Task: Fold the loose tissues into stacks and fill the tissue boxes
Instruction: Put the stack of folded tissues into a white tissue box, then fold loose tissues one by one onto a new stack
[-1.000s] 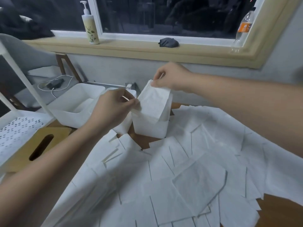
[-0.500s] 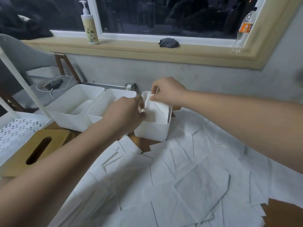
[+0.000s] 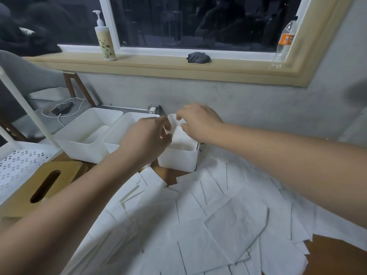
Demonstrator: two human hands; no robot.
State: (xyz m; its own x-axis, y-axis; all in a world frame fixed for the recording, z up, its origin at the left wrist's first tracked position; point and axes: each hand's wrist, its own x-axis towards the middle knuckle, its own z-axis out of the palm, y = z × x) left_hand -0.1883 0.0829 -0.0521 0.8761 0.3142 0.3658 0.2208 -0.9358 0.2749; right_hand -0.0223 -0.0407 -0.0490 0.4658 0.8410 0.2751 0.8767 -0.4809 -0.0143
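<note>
White folded tissues (image 3: 183, 140) sit inside the small tissue box (image 3: 178, 157). The right hand (image 3: 198, 122) pinches their far edge. The left hand (image 3: 147, 139) curls at the box's left rim, and I cannot tell whether it grips anything. The filling looks barely begun: two larger bins (image 3: 79, 149) wait beside it, and loose tissues (image 3: 228, 219) blanket the wooden worktop (image 3: 337, 255). Above the grey wall runs a windowsill (image 3: 158, 68).

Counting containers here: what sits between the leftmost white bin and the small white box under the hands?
A middle white bin, partly hidden by the left hand, stands between the leftmost white bin and the small white box, seen in the head view.
</note>
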